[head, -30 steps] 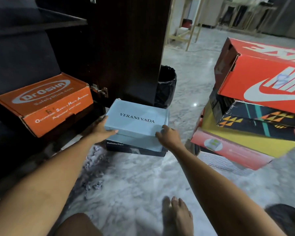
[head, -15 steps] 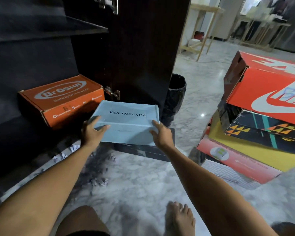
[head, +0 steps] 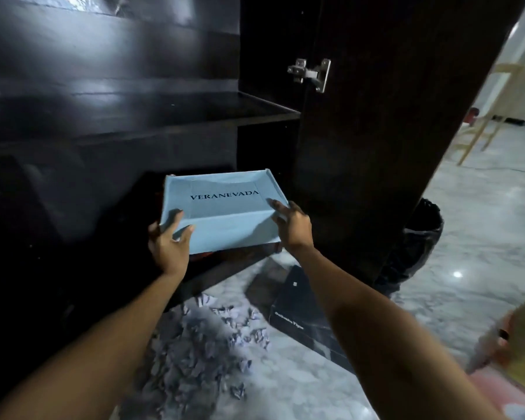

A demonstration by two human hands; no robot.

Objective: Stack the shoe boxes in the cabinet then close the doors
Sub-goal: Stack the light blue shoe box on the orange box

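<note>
At cabinet (head: 164, 125) opening, both hands gripping blue box (head: 225, 216) (lid on)

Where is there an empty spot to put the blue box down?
The dark shelf above the blue box looks bare, up to the open door. Bare marble floor lies right of the black bin. It is crowded near the arms: paper scraps and a black box cover the floor there.

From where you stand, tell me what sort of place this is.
Probably a room in a home, at a storage cabinet. A dark wooden cabinet with shelves stands open on a marble floor, a black bin sits beside its door, and both hands lift a light blue shoe box toward it.
</note>
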